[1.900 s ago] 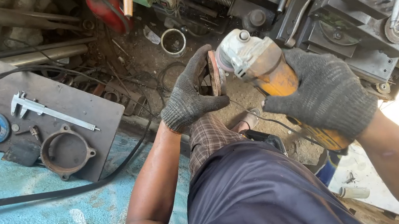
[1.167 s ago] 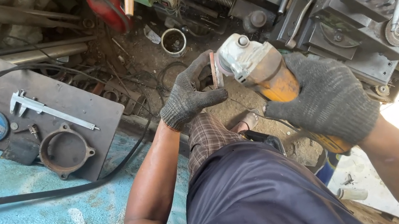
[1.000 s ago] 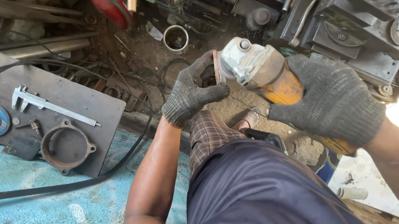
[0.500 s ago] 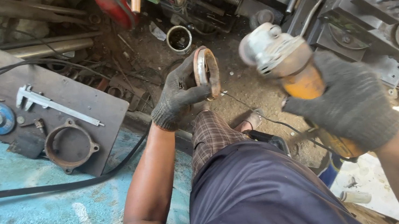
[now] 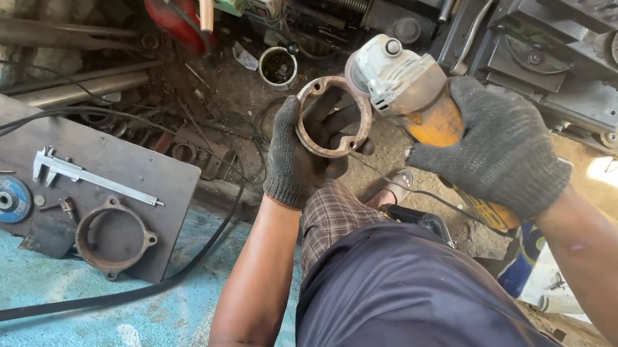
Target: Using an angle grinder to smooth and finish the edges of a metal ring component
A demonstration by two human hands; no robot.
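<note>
The gloved left hand (image 5: 296, 159) is gripping a rusty metal ring (image 5: 331, 117) while the right hand (image 5: 499, 144) is clasping an angle grinder (image 5: 419, 99) beside it, apparently between grinding passes.

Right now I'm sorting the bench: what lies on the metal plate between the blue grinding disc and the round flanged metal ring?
In the head view, a small dark bolt-like piece lies between the blue grinding disc and the round flanged metal ring; otherwise bare dark metal plate.

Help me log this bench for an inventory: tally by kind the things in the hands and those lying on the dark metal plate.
Metal ring flanges: 2
Angle grinder: 1
Caliper: 1
Blue grinding disc: 1
Total: 5
</note>
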